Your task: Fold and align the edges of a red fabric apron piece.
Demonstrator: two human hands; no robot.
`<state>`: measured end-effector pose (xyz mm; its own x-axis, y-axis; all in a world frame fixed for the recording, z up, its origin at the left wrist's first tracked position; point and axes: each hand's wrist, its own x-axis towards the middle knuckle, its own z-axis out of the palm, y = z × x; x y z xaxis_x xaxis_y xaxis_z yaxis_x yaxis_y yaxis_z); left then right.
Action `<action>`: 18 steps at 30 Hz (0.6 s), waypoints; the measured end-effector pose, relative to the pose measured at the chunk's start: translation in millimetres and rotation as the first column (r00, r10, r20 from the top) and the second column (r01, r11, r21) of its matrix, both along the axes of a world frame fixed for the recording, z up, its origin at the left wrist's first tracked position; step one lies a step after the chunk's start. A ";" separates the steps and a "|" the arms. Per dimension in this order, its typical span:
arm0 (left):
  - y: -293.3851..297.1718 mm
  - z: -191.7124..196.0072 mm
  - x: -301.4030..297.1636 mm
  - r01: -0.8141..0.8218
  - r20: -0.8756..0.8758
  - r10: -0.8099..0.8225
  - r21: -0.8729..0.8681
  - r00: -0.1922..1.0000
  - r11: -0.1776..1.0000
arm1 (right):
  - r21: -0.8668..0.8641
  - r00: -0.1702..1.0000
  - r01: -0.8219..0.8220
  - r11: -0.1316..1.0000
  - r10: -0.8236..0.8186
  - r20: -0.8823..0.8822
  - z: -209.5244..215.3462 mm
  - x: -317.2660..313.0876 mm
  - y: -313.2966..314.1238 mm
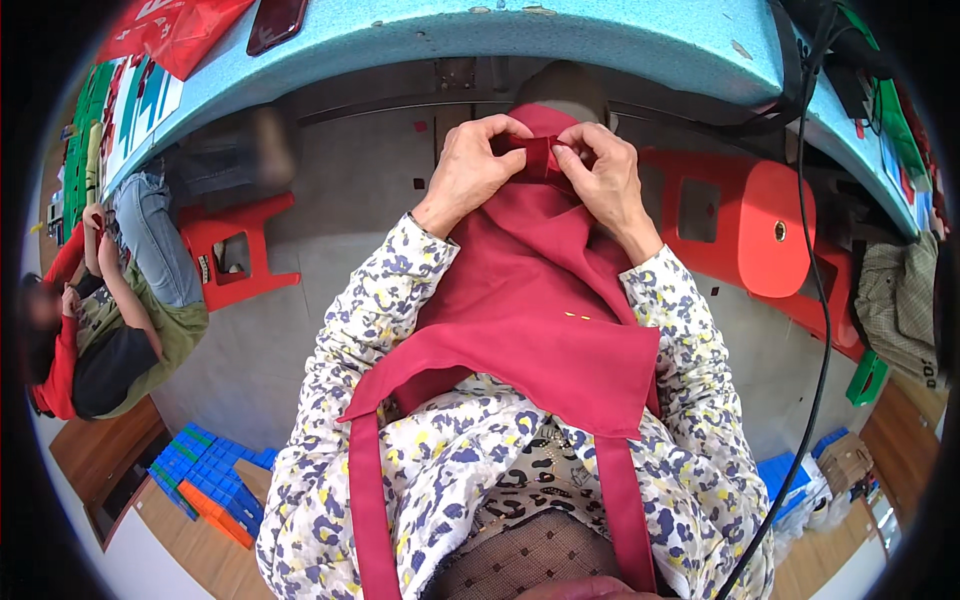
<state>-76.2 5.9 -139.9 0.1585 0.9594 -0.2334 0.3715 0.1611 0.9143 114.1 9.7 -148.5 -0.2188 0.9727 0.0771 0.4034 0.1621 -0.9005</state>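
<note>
Over my lap, just in front of the table edge, both hands pinch a small piece of dark red ribbon (540, 157), which looks folded or looped like a bow. Its left end is between the thumb and fingertips of my left hand (466, 172). My right hand (612, 178) grips the opposite end the same way. The ribbon's finer folds are too small to make out. Beneath it spreads the dark red apron (530, 260) I wear, its bib folded forward and its straps running up over my patterned sleeves and top.
A light blue tabletop (600, 45) curves across the front, with a phone (276, 24) and a red bag (175, 35) on it. Red stools (775, 230) stand right and left. A black cable (822, 300) hangs at the right. Another person (120, 290) sits at the left.
</note>
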 end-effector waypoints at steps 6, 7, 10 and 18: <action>-1.3 5.4 -2.7 -0.002 -0.151 0.010 0.050 0.988 0.999 | 0.524 0.954 -0.135 0.841 -0.034 0.299 5.7 -7.8 3.6; -1.5 6.7 -1.8 -0.004 -0.151 0.011 0.049 0.988 0.999 | 0.524 0.954 -0.136 0.841 -0.032 0.299 6.4 -8.4 5.5; -3.0 4.1 -0.5 -0.010 -0.264 0.033 0.087 0.964 0.996 | 0.623 0.925 -0.240 0.744 -0.019 0.379 7.3 -10.6 9.5; -5.8 -9.8 -2.0 0.090 -0.252 0.014 0.397 0.968 0.914 | -0.210 1.000 -0.005 0.978 0.007 0.008 1.9 -19.2 -5.1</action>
